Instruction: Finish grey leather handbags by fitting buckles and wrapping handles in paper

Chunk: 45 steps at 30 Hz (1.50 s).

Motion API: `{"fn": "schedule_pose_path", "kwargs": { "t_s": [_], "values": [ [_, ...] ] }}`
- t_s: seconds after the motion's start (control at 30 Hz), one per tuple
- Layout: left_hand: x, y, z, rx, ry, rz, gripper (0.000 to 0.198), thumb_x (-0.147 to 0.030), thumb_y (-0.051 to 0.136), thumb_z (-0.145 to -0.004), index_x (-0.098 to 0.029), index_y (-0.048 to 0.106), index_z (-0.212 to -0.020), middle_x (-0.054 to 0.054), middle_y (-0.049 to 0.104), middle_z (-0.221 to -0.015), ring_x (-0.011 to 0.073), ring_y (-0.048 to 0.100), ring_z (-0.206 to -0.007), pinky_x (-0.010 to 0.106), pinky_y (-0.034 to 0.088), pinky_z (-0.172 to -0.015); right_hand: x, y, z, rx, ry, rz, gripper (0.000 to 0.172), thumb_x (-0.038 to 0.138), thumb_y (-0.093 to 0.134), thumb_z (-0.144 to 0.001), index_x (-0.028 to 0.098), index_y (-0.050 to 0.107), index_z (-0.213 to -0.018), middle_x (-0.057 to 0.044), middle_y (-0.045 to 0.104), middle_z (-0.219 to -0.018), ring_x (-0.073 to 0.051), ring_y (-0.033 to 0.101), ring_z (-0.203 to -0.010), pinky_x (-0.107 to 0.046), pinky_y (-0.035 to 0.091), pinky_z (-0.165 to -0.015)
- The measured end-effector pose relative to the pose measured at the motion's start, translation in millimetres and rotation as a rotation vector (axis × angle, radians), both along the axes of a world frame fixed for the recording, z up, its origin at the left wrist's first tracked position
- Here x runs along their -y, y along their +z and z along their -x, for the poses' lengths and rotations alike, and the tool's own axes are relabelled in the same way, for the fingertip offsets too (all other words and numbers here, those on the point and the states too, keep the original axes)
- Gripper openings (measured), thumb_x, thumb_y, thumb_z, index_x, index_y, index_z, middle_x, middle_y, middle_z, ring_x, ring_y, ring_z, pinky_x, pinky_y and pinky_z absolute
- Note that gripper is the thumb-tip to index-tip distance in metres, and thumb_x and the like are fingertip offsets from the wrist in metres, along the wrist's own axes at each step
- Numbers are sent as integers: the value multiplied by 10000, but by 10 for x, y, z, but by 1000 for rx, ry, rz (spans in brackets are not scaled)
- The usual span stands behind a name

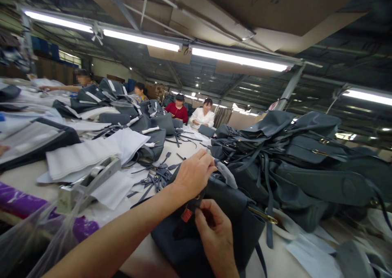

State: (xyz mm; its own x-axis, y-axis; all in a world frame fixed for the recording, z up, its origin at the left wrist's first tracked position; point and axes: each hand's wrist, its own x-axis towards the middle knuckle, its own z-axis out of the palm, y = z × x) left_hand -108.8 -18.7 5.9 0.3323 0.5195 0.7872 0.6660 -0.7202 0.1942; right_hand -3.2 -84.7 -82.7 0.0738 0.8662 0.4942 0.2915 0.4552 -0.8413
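Note:
A dark navy handbag (183,253) rests on the table right in front of me. My left hand (194,174) reaches over its top with fingers closed in a pinch; what is in them is hidden. Beside those fingertips is a handle wrapped in translucent film (227,175). Lower down, my right hand (216,233) is closed, thumb and finger pinching a dark strap against the bag. A small red tag (186,215) shows just left of those fingers. Gold-coloured metal trim (262,215) runs along the bag's right side.
Dark bags are heaped at right (318,176) and back left (107,94). Small buckled straps (157,176) and white sheets (88,151) lie on the left, near a grey tape dispenser (88,184). A white bowl (286,225) stands at right. Several people sit farther back.

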Motion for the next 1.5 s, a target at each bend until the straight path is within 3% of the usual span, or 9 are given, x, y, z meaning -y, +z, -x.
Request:
{"fn": "schedule_pose_path", "kwargs": {
  "t_s": [0.2,0.4,0.77,1.0,1.07,1.17,1.2,1.33,1.5],
  "values": [
    [-186,-108,37,111,-228,93,200,-248,666,-866,-200,503,-761,-28,514,-784,148,526,-727,257,415,-659,259,57,61,-162,304,365,137,315,571,-728,187,613,-752,88,364,-532,-63,223,-430,-225,218,-424],
    [-18,-249,112,139,-254,51,185,-300,652,-867,-196,518,-793,1,523,-837,166,533,-785,270,413,-706,183,-180,67,-280,115,531,149,338,582,-641,190,575,-658,72,385,-543,-76,253,-478,-246,179,-456],
    [546,-465,295,-264,227,479,273,-421,507,-888,-206,561,-728,30,606,-647,229,578,-620,311,320,-588,154,-211,177,-409,270,429,54,209,617,-642,185,629,-688,38,550,-646,-111,477,-632,-231,359,-609],
    [241,-452,287,66,-223,635,385,-474,458,-881,-210,517,-606,-17,578,-553,156,529,-557,251,386,-567,639,55,-580,-209,581,611,252,411,682,-792,166,703,-732,8,618,-617,-108,581,-542,-239,472,-569],
    [169,-418,294,162,-413,803,385,-490,462,-880,-209,553,-634,-18,593,-525,154,541,-528,241,410,-542,697,-42,-1103,-205,403,490,388,550,683,-761,165,694,-714,-15,632,-606,-130,582,-485,-257,476,-494],
    [87,-414,274,275,-622,982,360,-478,475,-890,-193,633,-737,9,665,-593,161,590,-562,241,454,-558,542,-380,-1979,145,-531,218,499,634,478,-848,185,695,-837,-72,698,-718,-201,664,-646,-343,560,-635],
    [64,-425,259,302,-648,998,354,-472,484,-893,-187,651,-767,16,677,-621,161,597,-581,241,461,-568,457,-515,-2249,225,-664,219,505,629,512,-815,172,705,-913,-127,728,-852,-264,689,-788,-426,564,-751],
    [-34,-471,193,363,-662,1024,339,-446,501,-901,-176,671,-788,8,668,-635,146,589,-601,227,455,-587,207,-983,-2999,458,-909,207,575,583,508,-754,97,702,-992,-282,658,-1148,-426,573,-1141,-598,387,-1024],
    [-155,-478,115,399,-645,1042,313,-421,507,-891,-178,654,-760,-12,649,-602,136,572,-574,220,436,-579,26,-1207,-3296,725,-996,228,572,419,420,-845,47,615,-1234,-301,541,-1329,-422,449,-1298,-589,352,-1052]
  ]
}}
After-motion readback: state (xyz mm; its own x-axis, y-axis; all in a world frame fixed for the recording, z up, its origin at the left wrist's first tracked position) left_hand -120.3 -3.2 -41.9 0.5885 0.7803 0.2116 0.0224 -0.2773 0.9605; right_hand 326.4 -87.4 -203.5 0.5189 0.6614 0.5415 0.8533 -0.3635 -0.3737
